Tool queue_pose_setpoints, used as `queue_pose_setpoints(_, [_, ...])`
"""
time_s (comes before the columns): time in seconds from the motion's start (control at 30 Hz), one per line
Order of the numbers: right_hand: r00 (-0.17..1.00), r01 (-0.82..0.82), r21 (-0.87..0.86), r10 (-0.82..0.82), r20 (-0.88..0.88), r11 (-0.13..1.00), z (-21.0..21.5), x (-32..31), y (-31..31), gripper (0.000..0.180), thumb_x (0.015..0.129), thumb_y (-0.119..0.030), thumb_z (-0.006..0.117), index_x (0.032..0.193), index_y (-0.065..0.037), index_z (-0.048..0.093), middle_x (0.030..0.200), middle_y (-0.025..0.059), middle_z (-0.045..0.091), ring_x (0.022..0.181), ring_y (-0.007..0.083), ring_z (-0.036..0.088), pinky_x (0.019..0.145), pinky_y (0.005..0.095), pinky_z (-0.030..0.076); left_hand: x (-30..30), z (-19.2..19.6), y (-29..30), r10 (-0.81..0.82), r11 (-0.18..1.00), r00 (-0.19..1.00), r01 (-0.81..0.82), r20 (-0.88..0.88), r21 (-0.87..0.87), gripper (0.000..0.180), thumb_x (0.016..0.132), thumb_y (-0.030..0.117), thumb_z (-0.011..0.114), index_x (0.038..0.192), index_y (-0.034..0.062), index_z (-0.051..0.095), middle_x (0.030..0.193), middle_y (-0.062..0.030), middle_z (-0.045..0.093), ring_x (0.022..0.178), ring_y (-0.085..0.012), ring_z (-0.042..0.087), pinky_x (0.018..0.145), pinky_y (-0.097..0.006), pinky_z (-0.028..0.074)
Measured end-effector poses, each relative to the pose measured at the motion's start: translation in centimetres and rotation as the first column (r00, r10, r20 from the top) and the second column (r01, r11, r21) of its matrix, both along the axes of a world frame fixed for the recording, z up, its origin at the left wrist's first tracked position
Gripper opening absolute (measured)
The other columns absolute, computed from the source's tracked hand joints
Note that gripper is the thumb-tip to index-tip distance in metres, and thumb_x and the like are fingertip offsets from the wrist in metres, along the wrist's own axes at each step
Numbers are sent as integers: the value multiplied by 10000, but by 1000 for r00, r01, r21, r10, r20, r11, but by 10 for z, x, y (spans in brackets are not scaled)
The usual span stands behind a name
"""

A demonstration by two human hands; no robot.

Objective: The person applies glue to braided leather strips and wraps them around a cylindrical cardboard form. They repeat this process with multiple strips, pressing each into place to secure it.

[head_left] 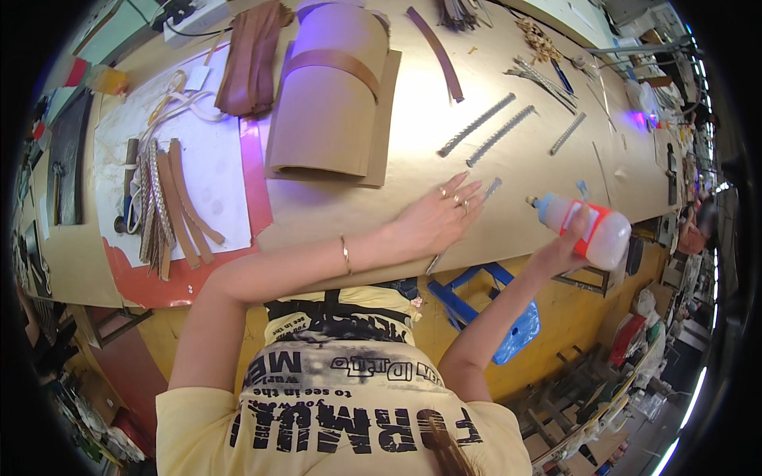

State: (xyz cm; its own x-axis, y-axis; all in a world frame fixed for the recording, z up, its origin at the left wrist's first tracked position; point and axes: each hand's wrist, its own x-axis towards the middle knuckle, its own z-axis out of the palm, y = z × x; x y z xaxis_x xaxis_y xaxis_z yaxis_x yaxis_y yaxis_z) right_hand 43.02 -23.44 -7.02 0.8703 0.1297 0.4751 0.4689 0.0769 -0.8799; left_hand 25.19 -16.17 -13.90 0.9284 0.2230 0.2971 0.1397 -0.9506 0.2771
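Observation:
My left hand (436, 220) lies on the table with its fingers stretched out, over a narrow braided strip (493, 187). Both ends of this strip stick out from under the hand; its middle is hidden. To the right, my right hand (565, 250) is wrapped round a squeeze bottle (607, 238) with a red and white label and a blue cap. The bottle is tilted, its nozzle pointing left toward my left hand, apart from the strip. Beyond my left hand lie two similar braided strips, a nearer one (502, 135) and a farther one (477, 125).
A rolled brown sheet (329, 119) with a band stands near a bundle of brown straps (252, 59). At left, several strips (184, 202) rest on white paper (226, 170). A short braided strip (567, 133) lies far right. A blue stool (520, 329) stands below the table edge.

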Motion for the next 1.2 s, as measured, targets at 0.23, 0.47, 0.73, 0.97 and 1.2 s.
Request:
queue_pose_setpoints(0.23, [982,-119,-240,150,112,963,-10,11,28,423,762,-182,827,1072,35,637,1019,111,675,903,198,652,831,346,534,13,-3,1,13,995,1000,-12,-15,101,473,896,157,493,1327,-34,530,1393,-134,530,1366,-270,417,1181,-459,237])
queue_pose_setpoints(0.47, [973,-136,-332,189,134,933,-19,21,44,507,720,-242,869,1067,47,638,1022,125,688,921,208,665,836,353,529,14,-1,1,16,992,999,-11,-42,128,469,894,148,486,1328,-24,533,1396,-132,529,1352,-260,437,1184,-448,236])
queue_pose_setpoints(0.73, [961,-171,-370,236,141,913,-32,29,46,522,724,-244,868,1081,52,630,1038,140,683,946,221,659,869,360,514,13,0,0,17,995,999,-13,-40,101,476,896,144,482,1339,-25,521,1402,-141,521,1338,-265,453,1188,-452,227])
queue_pose_setpoints(0.97, [954,-193,-389,264,139,901,-34,31,44,498,735,-238,860,1075,48,636,1031,131,684,932,212,659,856,352,517,13,-2,-1,25,996,998,-21,-54,83,492,898,145,482,1360,-24,501,1422,-145,502,1351,-267,437,1187,-457,231])
queue_pose_setpoints(1.2, [959,-191,-370,253,126,909,-33,24,38,458,739,-241,859,1040,39,657,985,117,694,879,202,667,820,345,526,8,-4,-2,53,994,997,-58,65,89,359,874,147,523,1184,-5,617,1210,-120,599,1196,-261,533,1150,-444,306])
